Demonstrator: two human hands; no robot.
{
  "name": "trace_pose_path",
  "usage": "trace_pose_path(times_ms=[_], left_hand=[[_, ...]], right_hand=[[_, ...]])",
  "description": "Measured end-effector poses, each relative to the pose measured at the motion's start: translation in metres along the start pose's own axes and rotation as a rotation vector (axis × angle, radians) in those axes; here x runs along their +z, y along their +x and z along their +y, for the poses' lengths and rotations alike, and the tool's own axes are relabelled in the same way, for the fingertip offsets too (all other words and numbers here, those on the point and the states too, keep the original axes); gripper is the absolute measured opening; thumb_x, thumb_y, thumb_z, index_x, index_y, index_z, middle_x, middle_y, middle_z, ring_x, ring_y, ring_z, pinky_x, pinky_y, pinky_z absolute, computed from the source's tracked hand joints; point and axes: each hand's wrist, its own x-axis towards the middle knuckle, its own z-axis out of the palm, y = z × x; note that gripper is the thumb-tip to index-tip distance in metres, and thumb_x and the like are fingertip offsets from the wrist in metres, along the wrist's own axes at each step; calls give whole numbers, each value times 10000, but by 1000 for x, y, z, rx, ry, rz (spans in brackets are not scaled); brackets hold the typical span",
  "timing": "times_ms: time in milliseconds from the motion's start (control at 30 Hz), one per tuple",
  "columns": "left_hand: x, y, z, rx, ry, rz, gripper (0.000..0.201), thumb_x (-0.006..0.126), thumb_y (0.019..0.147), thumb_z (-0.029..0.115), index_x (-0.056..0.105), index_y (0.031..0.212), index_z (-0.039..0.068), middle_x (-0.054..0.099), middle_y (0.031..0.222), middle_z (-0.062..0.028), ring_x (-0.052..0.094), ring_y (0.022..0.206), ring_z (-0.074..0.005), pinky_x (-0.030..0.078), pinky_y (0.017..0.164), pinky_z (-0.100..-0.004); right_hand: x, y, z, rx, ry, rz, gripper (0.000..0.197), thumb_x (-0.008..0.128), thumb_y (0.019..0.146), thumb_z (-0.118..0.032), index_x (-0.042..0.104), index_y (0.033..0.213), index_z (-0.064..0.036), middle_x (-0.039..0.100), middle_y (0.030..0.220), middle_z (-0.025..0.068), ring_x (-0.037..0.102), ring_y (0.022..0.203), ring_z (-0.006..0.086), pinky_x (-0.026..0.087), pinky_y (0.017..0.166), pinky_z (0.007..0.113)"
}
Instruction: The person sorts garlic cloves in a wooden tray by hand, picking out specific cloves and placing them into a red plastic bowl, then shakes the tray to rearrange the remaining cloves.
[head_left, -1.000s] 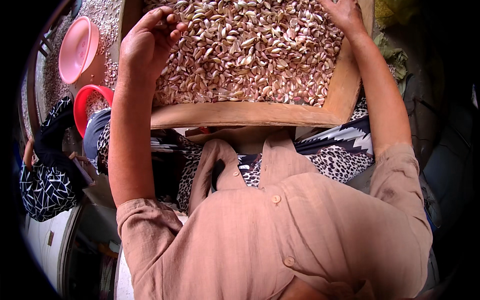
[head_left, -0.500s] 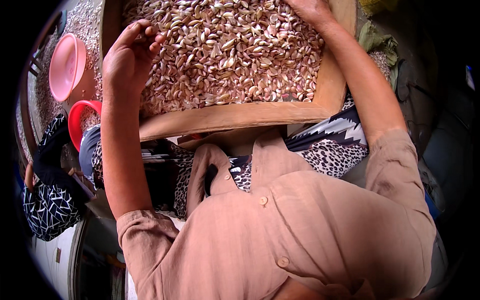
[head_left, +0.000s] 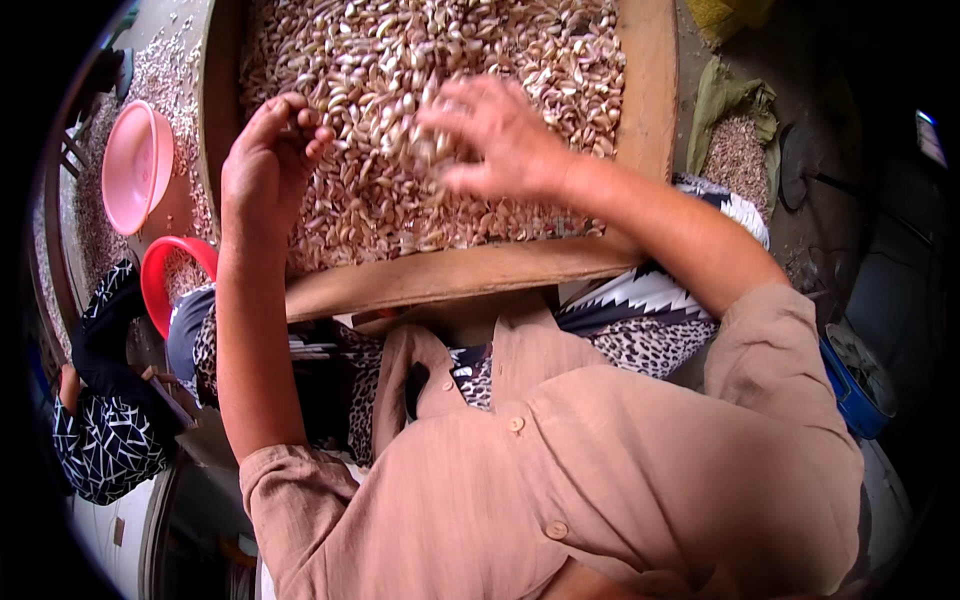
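A wooden-framed tray full of loose garlic cloves lies in front of me. Over the middle of the cloves is my right hand, its fingers spread and slightly blurred by motion. I see nothing held in it, though its palm is hidden. My left hand hovers at the tray's left side, above the edge of the cloves. Its fingers are curled in toward the thumb; whatever they hold, if anything, is too hidden to name.
To the left stand a pink basin and a red basin with small pieces in it. Another person's patterned black clothing shows lower left. At right are a green sack, a yellow sack and a blue container.
My right hand has come from the tray's far right corner back toward me and left, over the middle of the cloves. The left hand stays curled by the left side. The view has shifted slightly.
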Motion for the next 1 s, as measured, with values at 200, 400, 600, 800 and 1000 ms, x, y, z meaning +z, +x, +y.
trace_pose_path(times_ms=[200, 400, 600, 800, 1000], left_hand=[[12, -5, 2, -1, 55, 20, 229, 478, 1109, 222, 611, 1119, 36, 616, 930, -42, 665, 840, -180, 589, 737, -274], [16, -9, 3, -2, 61, 8, 227, 477, 1108, 224, 603, 1125, 35, 609, 936, -40, 648, 842, -176, 544, 726, -264], [15, -7, 2, -27, 85, -26, 226, 479, 1106, 214, 607, 1111, 28, 607, 942, -42, 642, 856, -175, 559, 786, -287], [16, -5, -2, -35, 84, 17, 241, 441, 1110, 174, 615, 1092, 8, 617, 920, -53, 664, 822, -187, 555, 750, -294], [6, -3, -4, -38, 73, -17, 240, 441, 1109, 175, 615, 1094, 10, 621, 921, -54, 664, 826, -187, 563, 756, -300]], right_hand=[[-34, -30, -31, -184, 52, -376, 384, 773, 850, -289, 723, 1197, -133, 527, 1455, 167, 413, 1418, 385, 320, 1166, 636], [-77, -13, 44, 64, 448, -82, 195, 710, 919, -126, 776, 1097, -84, 736, 1156, 108, 696, 1061, 236, 553, 972, 367], [-112, -21, 128, 325, -6, 119, 271, 661, 868, -126, 760, 1115, -76, 778, 1060, 156, 749, 975, 289, 583, 924, 396], [-105, -20, 130, 253, 52, -37, 227, 690, 826, -93, 778, 1030, -45, 783, 972, 147, 758, 888, 275, 597, 862, 385], [-96, -32, 68, 398, 37, -578, 125, 783, 776, -123, 772, 825, -9, 740, 759, 159, 721, 693, 243, 576, 698, 402]])
